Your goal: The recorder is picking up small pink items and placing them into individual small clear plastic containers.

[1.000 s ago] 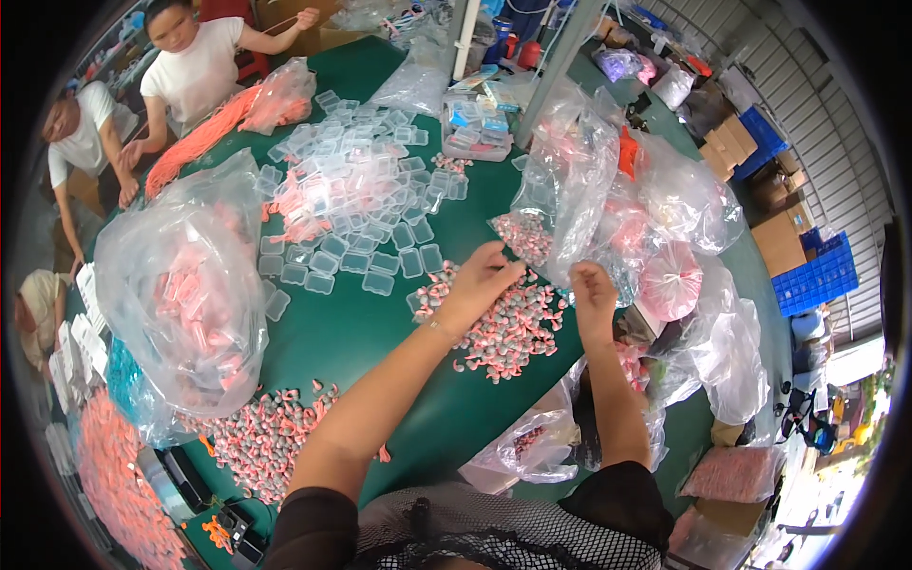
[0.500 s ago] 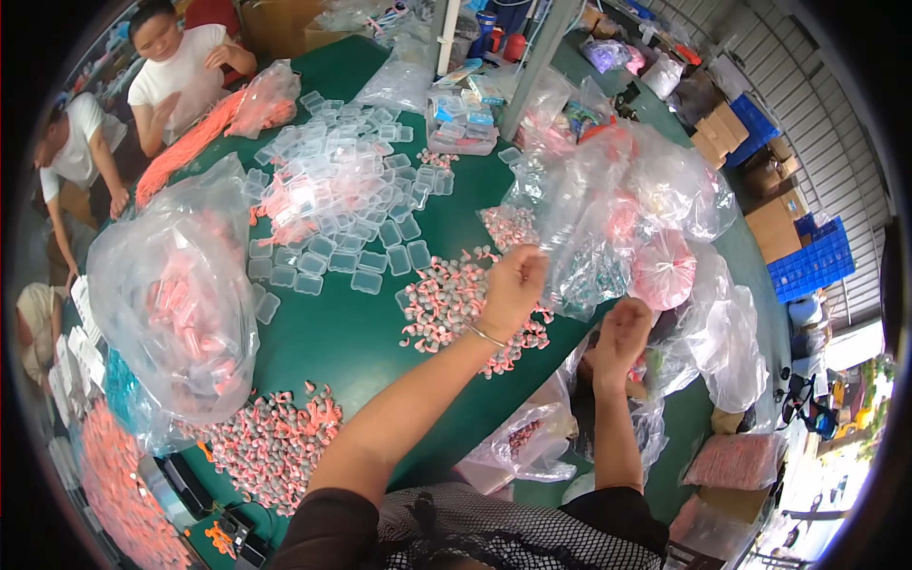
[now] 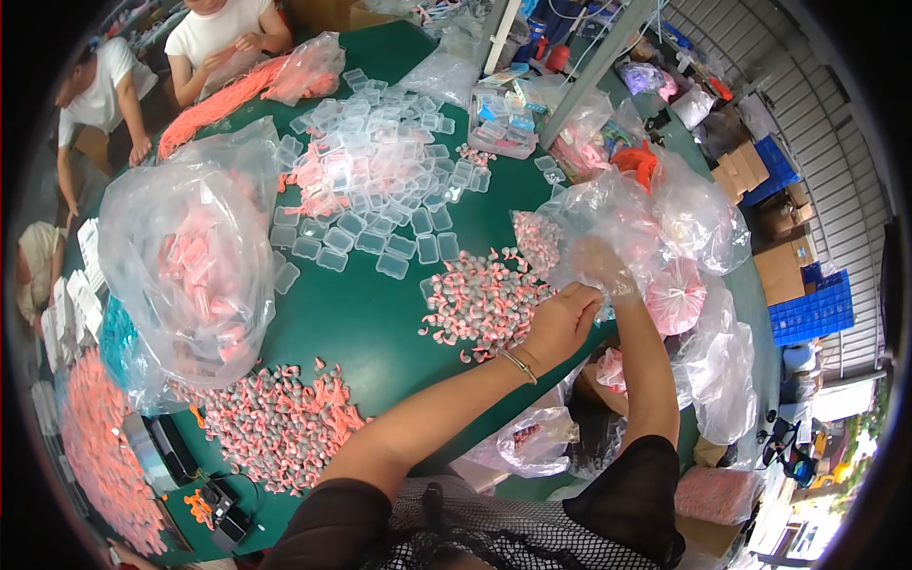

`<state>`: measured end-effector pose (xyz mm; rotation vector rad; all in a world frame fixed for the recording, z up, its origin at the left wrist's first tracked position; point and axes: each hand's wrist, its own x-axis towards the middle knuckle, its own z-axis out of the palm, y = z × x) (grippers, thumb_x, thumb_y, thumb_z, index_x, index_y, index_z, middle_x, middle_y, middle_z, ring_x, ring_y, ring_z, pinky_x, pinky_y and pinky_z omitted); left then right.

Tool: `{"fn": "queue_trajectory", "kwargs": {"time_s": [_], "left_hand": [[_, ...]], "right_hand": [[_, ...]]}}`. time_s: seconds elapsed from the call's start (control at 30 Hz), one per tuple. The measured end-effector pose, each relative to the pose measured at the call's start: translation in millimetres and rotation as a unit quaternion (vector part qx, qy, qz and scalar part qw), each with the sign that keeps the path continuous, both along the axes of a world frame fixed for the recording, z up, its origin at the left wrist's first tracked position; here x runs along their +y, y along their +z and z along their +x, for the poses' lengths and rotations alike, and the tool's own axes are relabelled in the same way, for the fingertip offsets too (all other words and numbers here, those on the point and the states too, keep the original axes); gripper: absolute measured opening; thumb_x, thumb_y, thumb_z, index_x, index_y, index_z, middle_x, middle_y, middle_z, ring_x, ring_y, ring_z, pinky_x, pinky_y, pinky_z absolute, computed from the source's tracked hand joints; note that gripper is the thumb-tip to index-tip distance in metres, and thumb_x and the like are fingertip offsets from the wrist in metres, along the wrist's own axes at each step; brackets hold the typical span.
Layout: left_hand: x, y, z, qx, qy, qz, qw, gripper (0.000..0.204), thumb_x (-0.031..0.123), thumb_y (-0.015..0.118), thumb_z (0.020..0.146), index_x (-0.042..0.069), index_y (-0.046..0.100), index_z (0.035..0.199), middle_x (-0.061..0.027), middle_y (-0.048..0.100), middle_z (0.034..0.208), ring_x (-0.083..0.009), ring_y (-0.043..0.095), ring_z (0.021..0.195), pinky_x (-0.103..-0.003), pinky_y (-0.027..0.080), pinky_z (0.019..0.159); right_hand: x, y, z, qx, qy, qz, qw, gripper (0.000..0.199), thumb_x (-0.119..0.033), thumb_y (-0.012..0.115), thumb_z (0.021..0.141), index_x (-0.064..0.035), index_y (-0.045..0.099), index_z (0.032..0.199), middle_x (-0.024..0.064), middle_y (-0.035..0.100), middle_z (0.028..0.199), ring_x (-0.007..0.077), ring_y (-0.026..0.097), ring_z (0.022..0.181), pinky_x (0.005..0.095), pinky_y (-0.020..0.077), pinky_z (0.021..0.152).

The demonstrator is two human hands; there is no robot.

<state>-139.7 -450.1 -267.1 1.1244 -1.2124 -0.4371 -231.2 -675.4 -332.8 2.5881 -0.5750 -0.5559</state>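
My left hand [image 3: 570, 313], a bracelet on its wrist, is closed with the fingers pinched at the near edge of a clear plastic bag [image 3: 578, 214]. Just beyond it, my right hand [image 3: 601, 268] looks hazy, seen through the film or smeared by motion; its fingers cannot be made out. Left of my hands lies a heap of small curled pink-and-grey pieces [image 3: 480, 309] on the green table [image 3: 323, 313]. A small clear bag filled with similar pieces [image 3: 536, 241] sits at the heap's far right edge.
Clear lidded plastic boxes [image 3: 380, 190] pile up farther back. A big clear bag of pink pieces [image 3: 195, 266] stands left, with another pink-and-grey heap [image 3: 275, 427] nearer me. Stuffed bags [image 3: 676, 296] crowd the right. A metal post [image 3: 594, 71] rises behind. Two people work far left.
My right hand has moved up and left, onto the clear bag. My left hand has moved right and nearer me, so the two hands are now close together. The view has shifted slightly.
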Motion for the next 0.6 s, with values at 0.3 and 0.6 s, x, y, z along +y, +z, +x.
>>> {"fn": "queue_trajectory", "kwargs": {"time_s": [0.3, 0.6], "left_hand": [[-5, 22, -15, -0.007, -0.072, -0.028, 0.997, 0.011, 0.004, 0.059, 0.087, 0.002, 0.062, 0.097, -0.0154, 0.063, 0.092, -0.0347, 0.062, 0.080, -0.040, 0.051, 0.071], [0, 14, 12, 0.025, -0.211, 0.030, 0.977, 0.010, 0.006, 0.061, 0.088, 0.002, 0.062, 0.097, -0.0101, 0.064, 0.092, -0.0246, 0.064, 0.081, -0.033, 0.052, 0.070]], "right_hand": [[-6, -36, 27, -0.400, -0.239, 0.428, 0.774, 0.036, -0.027, 0.066, 0.086, 0.0023, 0.061, 0.106, 0.0120, 0.066, 0.086, 0.0180, 0.065, 0.064, 0.0296, 0.0493, 0.053], [47, -30, 67, -0.391, -0.267, 0.102, 0.875, 0.046, -0.038, 0.062, 0.085, -0.0067, 0.058, 0.118, 0.0214, 0.056, 0.112, 0.0349, 0.057, 0.103, 0.0497, 0.0454, 0.086]]}}
